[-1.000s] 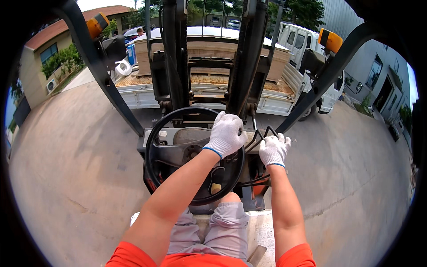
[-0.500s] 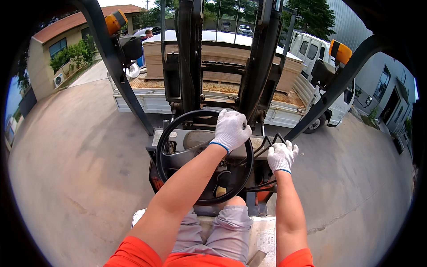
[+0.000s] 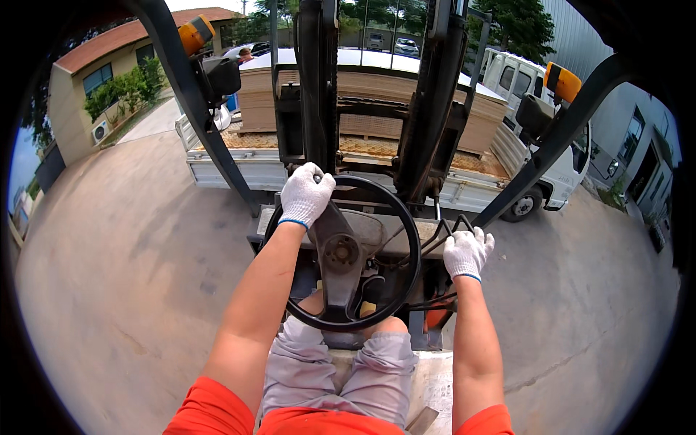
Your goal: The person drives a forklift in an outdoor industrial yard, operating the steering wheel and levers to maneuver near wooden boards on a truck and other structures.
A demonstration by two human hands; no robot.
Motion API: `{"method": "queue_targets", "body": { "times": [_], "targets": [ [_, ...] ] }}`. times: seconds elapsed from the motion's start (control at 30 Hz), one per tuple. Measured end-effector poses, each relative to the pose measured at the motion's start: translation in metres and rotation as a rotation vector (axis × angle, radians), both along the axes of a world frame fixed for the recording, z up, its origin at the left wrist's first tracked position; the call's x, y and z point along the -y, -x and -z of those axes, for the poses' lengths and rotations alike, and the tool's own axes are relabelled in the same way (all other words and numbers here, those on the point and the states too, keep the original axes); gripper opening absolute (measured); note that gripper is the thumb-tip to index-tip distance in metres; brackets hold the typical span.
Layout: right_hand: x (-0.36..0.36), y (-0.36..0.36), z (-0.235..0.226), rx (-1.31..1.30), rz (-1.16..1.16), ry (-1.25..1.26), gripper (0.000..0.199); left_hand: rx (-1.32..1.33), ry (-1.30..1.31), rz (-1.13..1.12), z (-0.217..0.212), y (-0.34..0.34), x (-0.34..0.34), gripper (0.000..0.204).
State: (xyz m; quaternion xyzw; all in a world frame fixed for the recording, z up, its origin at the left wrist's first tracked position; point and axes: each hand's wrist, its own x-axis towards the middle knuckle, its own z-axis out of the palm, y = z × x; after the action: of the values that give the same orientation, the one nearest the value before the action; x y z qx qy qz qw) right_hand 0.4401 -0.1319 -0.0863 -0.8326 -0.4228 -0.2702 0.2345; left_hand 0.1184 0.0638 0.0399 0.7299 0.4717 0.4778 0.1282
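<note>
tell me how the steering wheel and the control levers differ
Shape: the steering wheel is a round ring with spokes and a hub, while the control levers are thin bent rods. Size: the wheel looks far wider than the levers. The wheel's rim and the levers are both black.

The steering wheel [image 3: 341, 251] looks smooth, faintly glossy plastic; the gloves [image 3: 306, 197], rough knitted cloth; the mast [image 3: 317, 109], dark metal; the ground [image 3: 573, 312], matt concrete.
</note>
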Motion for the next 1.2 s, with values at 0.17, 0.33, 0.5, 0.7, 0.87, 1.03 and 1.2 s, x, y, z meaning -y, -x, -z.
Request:
{"method": "queue_targets", "body": {
  "times": [0.17,0.33,0.5,0.7,0.87,1.03,1.2],
  "targets": [
    [-0.006,0.003,0.0,-0.011,0.006,0.021,0.029,0.145,-0.004,0.028,0.034,0.054,0.0,0.029],
    [-0.017,0.005,0.001,0.035,0.007,-0.005,0.029,0.229,-0.216,0.057,0.079,0.1,0.021,0.018],
    [-0.029,0.006,0.005,0.031,0.008,-0.027,0.03,0.098,-0.35,0.002,0.113,0.118,0.075,0.013],
    [-0.042,0.016,0.002,0.014,0.041,-0.016,0.034,-0.085,-0.428,0.298,0.146,0.089,0.144,0.012],
    [-0.048,0.015,0.005,0.005,0.051,-0.005,0.033,-0.176,-0.481,0.577,0.132,-0.011,0.144,0.017],
    [-0.06,0.017,0.007,-0.001,0.076,0.038,0.033,-0.163,-0.581,0.457,0.089,-0.1,0.079,0.02],
    [-0.066,0.024,0.01,-0.005,0.078,0.028,0.034,-0.23,-0.432,0.277,0.033,-0.107,-0.007,0.023]
  ]
}}
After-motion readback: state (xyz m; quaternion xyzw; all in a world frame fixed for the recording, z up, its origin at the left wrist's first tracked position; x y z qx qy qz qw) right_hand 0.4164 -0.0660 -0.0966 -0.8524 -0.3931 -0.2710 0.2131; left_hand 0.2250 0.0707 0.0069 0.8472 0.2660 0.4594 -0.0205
